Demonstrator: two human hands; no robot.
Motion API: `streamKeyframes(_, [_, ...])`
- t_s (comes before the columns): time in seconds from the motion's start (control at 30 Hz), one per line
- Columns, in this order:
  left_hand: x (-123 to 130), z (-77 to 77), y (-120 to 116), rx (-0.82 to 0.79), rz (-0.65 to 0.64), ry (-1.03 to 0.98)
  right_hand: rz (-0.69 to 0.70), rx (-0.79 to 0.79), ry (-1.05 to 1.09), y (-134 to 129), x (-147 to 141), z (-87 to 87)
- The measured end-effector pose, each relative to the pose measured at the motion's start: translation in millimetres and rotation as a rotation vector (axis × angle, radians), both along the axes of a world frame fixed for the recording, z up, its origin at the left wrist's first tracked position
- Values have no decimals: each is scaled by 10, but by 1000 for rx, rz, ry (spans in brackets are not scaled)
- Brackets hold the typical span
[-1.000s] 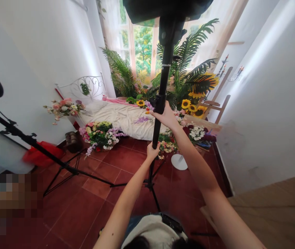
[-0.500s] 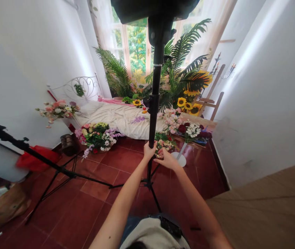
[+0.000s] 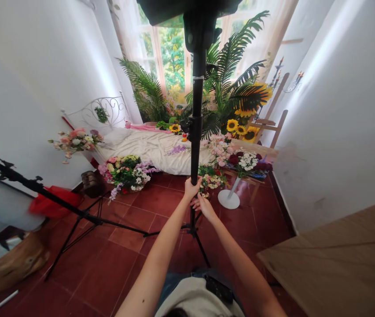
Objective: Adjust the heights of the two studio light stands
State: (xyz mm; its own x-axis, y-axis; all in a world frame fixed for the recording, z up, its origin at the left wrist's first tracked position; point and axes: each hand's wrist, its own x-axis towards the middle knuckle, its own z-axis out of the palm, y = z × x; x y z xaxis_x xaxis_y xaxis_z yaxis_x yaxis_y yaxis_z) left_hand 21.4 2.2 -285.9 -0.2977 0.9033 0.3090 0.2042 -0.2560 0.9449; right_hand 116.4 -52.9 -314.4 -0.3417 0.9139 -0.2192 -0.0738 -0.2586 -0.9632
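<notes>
Black stand, left hand wrapped round it, right hand loosely half-curled beside it, partly hides the cream-covered bed.

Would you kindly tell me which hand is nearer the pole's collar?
Left: left hand grips the pole below the collar; right hand is lower, by the pole.

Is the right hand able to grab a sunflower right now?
Probably not: the sunflowers stand well back, beyond the pink flowers, while the right hand is down low beside the pole.
</notes>
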Motion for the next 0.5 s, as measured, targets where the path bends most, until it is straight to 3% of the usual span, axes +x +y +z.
streamKeyframes(0.13, [-3, -15, 16, 3, 11, -22, -25, -349, 415, -82, -10, 125])
streamKeyframes(0.27, [-7, -43, 32, -14, 10, -24, 60, -469, 657, -159, 43, 197])
streamKeyframes(0.37, [-11, -39, 27, -20, 9, -38, 82, -444, 463, -190, 74, 157])
streamKeyframes(0.5, [-14, -15, 15, -16, 15, -36, -67, -192, 114, -150, 97, 126])
